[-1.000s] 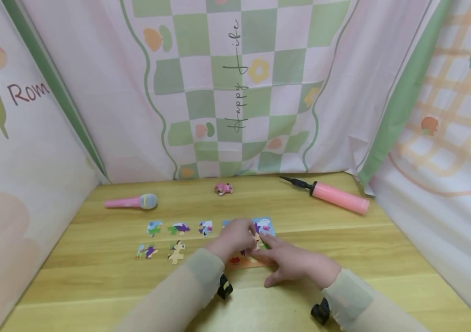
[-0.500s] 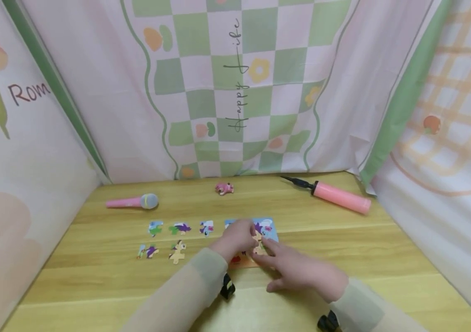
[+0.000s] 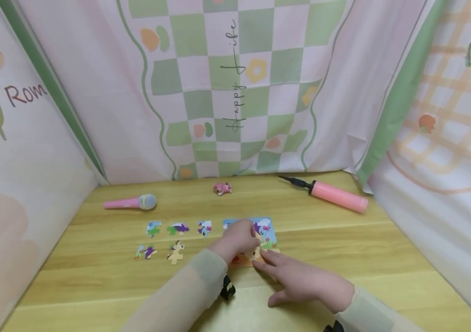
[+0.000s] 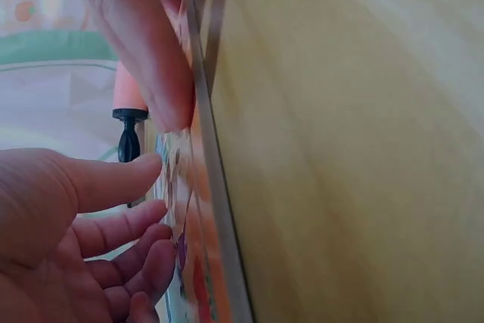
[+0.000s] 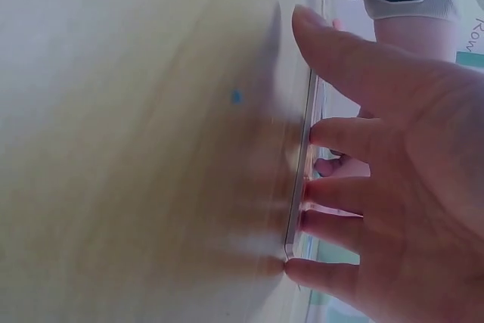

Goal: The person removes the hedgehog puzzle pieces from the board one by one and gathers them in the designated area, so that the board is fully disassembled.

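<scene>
A colourful picture puzzle in a flat tray lies on the wooden table, partly hidden under both hands. My left hand is over its middle; in the left wrist view the fingers bend loosely, tips right at the puzzle's surface, with a gap between thumb and fingers. My right hand lies at the near right side, its fingers nearly straight and spread. In the right wrist view those fingertips meet the edge of the tray, thumb held apart. Several loose puzzle pieces lie left of the tray in two rows.
A pink toy microphone lies at the back left of the table. Near the back edge sit a small pink figure and, further right, a pink hand pump with a black nozzle. Printed curtains enclose the table.
My right hand has drawn back toward the near right, its fingertips going from the puzzle's middle to its near edge. More of the puzzle's right side shows. The left hand stays nearly in place.
</scene>
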The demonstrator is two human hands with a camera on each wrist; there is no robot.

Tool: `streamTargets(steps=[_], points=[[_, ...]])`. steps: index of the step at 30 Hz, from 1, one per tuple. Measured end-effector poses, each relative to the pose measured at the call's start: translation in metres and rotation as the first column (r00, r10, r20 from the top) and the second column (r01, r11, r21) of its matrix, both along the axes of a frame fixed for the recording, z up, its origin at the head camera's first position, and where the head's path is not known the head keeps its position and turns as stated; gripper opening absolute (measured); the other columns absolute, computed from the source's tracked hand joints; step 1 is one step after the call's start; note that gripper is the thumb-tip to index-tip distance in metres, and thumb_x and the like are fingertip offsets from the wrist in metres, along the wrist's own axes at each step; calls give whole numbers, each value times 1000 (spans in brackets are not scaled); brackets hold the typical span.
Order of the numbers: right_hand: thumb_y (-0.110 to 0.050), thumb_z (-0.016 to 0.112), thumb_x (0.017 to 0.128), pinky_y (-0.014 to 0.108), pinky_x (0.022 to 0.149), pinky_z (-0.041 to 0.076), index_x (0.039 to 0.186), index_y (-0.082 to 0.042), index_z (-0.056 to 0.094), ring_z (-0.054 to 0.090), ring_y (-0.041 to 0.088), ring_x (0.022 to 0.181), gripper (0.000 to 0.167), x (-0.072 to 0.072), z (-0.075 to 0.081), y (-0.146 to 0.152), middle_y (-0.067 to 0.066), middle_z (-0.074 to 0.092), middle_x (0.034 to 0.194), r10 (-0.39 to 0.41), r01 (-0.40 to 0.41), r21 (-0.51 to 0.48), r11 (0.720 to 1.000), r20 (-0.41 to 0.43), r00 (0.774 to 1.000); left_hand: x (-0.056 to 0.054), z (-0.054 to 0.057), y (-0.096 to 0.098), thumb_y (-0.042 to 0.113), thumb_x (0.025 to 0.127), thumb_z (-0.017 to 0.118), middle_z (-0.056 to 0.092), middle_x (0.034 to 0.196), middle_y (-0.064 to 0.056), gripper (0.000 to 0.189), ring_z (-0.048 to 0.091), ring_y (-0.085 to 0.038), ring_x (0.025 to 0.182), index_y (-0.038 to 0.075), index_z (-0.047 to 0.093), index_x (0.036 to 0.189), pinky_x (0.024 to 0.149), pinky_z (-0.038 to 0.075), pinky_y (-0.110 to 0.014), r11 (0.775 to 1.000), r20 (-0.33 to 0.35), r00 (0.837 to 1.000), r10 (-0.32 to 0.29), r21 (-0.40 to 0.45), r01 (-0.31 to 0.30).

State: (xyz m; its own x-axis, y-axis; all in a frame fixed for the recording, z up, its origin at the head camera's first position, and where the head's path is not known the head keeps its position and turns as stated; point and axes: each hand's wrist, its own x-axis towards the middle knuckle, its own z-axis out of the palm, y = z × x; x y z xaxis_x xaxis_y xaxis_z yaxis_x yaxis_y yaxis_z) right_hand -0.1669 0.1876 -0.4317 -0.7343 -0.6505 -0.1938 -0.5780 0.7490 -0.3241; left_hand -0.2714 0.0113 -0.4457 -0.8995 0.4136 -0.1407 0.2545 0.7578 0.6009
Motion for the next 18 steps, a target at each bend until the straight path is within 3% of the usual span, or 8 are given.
streamTargets(steps=[5,15,18], points=[[-56,71,82,52,112,26,154,-16,35,25,36,143,90,-2,-1,1,20,22,159,2,-2,-5,1000,19,1000,0,-3,2,24,87,75,56,78,1,21,54,-16,70,11,59,85,60,47,-30,1000,0,1000,4,-11,-4],[-55,72,81,54,111,26,153,-17,36,25,38,143,89,-3,1,1,19,23,159,-14,15,-23,1000,52,999,-3,-8,0,19,94,67,58,80,-3,18,56,-17,68,11,58,81,54,50,-29,977,120,990,76,187,-97],[-54,73,81,54,111,27,153,-17,38,26,38,142,89,-3,1,1,20,23,158,-17,19,-28,999,49,999,-5,-8,-1,17,95,67,58,81,-3,17,55,-17,69,10,59,81,53,48,-28,966,123,989,85,231,-112]])
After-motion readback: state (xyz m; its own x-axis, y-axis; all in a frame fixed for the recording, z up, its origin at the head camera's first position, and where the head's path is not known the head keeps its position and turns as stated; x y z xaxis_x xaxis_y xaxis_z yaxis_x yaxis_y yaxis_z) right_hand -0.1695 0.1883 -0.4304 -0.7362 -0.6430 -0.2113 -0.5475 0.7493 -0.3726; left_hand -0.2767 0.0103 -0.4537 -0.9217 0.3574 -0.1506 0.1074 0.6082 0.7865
